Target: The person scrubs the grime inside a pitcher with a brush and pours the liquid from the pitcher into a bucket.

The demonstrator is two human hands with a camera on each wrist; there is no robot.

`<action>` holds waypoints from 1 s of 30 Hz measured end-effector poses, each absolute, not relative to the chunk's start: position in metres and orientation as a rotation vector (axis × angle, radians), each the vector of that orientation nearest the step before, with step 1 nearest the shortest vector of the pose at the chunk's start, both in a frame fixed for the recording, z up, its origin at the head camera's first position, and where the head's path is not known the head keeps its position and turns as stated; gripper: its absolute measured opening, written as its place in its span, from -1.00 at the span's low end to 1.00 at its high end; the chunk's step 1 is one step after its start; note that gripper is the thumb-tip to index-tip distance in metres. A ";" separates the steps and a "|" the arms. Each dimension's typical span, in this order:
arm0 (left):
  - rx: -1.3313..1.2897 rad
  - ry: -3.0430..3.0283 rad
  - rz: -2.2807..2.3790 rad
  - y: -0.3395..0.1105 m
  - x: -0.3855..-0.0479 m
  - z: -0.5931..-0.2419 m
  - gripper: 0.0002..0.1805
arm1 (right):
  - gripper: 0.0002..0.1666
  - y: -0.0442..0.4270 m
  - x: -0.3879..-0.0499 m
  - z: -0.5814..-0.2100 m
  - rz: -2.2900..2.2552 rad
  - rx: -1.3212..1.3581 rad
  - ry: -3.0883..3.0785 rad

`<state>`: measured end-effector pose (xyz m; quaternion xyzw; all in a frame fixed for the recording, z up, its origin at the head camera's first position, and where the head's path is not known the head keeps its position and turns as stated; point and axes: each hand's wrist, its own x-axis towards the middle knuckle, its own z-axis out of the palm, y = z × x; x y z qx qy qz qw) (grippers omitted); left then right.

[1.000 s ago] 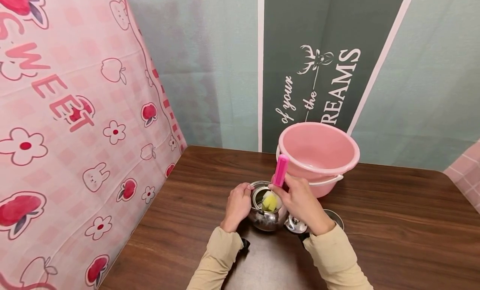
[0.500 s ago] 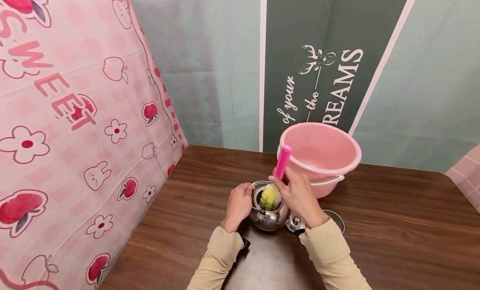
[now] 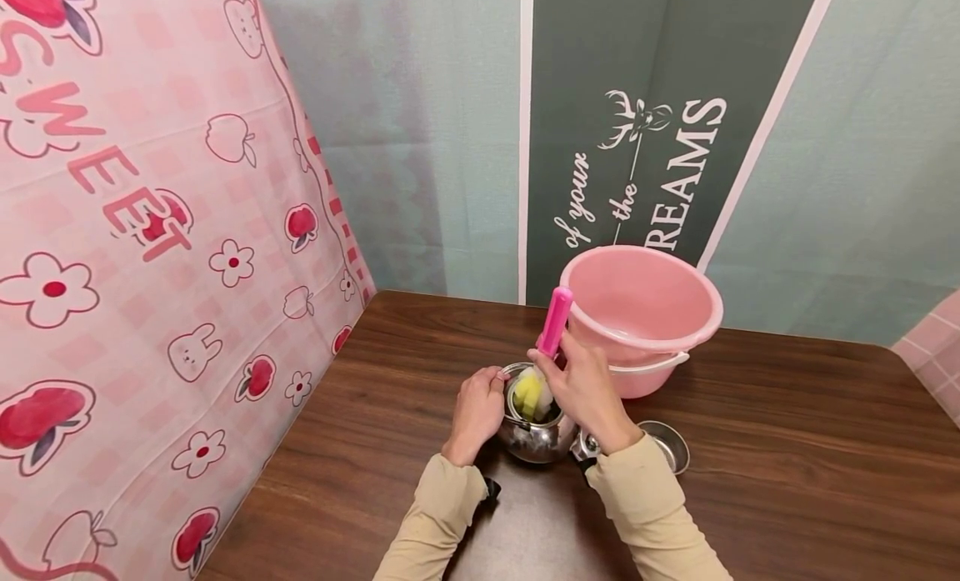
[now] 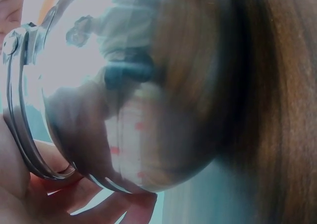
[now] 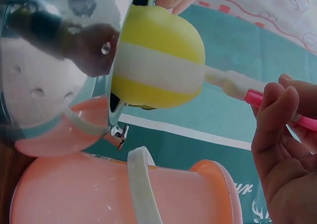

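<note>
A shiny round metal pot (image 3: 536, 439) with a hinged handle stands on the table, its mouth uncovered. My left hand (image 3: 477, 410) holds its left side near the rim; in the left wrist view the fingers (image 4: 141, 206) curl against the pot's wall. With thumb and fingers my right hand (image 3: 588, 385) grips the pink handle (image 3: 555, 323) of a sponge bottle brush. Its yellow and white sponge head (image 5: 158, 58) is partly inside the pot's mouth, the lower part hidden by the rim. The brush stands tilted above the opening.
A pink bucket (image 3: 637, 356) with a white handle (image 5: 141, 184) stands behind the right hand. A shallow round metal piece (image 3: 671, 448) and a small shiny metal piece (image 3: 585, 448) lie by the right wrist, both partly hidden. Printed cloths hang behind and left.
My right hand has shifted left, and the brush moved with it, its head rising slightly and swinging left in the pot's mouth. My left hand has stayed on the pot.
</note>
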<state>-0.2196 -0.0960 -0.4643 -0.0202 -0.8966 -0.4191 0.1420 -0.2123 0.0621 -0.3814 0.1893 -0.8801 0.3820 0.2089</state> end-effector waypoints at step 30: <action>-0.029 -2.603 -1.237 -0.094 -0.218 -0.463 -0.72 | -0.81 0.057 -0.201 -0.380 1.046 0.657 -2.460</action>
